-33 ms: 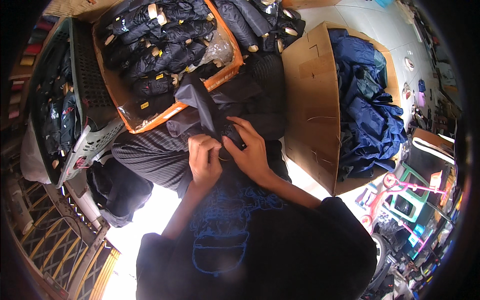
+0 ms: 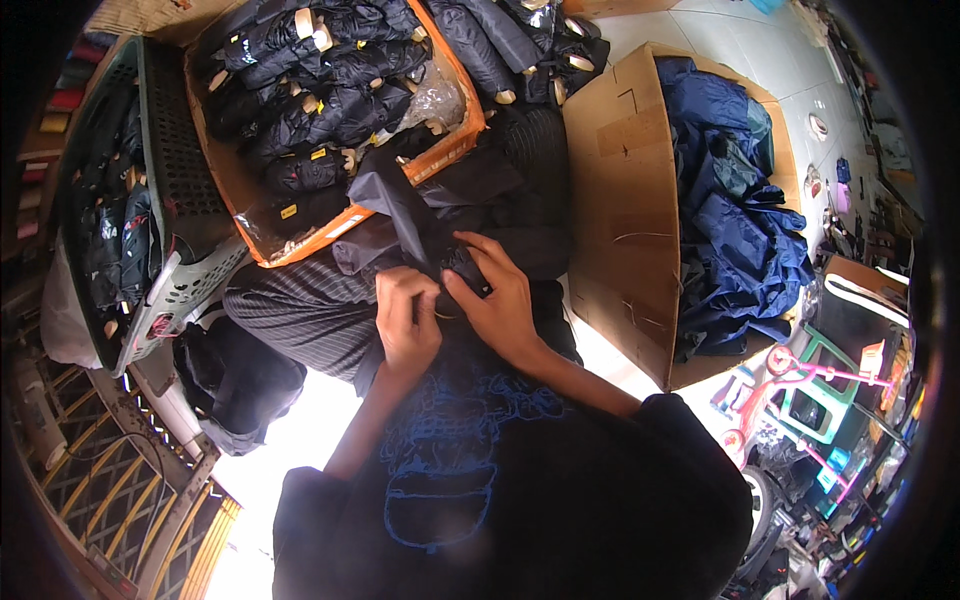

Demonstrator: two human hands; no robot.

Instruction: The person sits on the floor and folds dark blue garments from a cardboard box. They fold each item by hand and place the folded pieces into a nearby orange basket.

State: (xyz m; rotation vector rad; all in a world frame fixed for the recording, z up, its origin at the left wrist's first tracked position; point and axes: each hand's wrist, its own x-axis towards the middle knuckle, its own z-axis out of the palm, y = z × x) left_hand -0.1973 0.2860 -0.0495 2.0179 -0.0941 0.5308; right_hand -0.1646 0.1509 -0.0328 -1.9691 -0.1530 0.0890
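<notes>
In the person's lap, seen from the head camera, a folded dark umbrella (image 2: 405,215) lay slanted up and to the left, its far end reaching over the edge of the orange-lined cardboard box (image 2: 455,140) packed with more rolled dark umbrellas (image 2: 320,105). The left hand (image 2: 405,320) was curled closed around the near end of the umbrella's cloth, and the right hand (image 2: 495,295) pinched it from the other side, fingers (image 2: 470,262) bent over a small dark part; whether that was a strap or a sleeve could not be told. Both hands sat touching, close over the striped trousers (image 2: 300,310). As a judgement, the main risk was the loose cloth slipping out of the pinch, since dark fabric against a dark shirt (image 2: 480,500) gave little contrast to check the fold, and bright light from the floor below glared near the hands. The free end could also have snagged on the box's plastic liner and dragged packed pieces askew. To the right, a cardboard carton (image 2: 620,200) held blue fabric (image 2: 735,230), well apart from the hands; a grey plastic basket (image 2: 175,190) stood at the left.
</notes>
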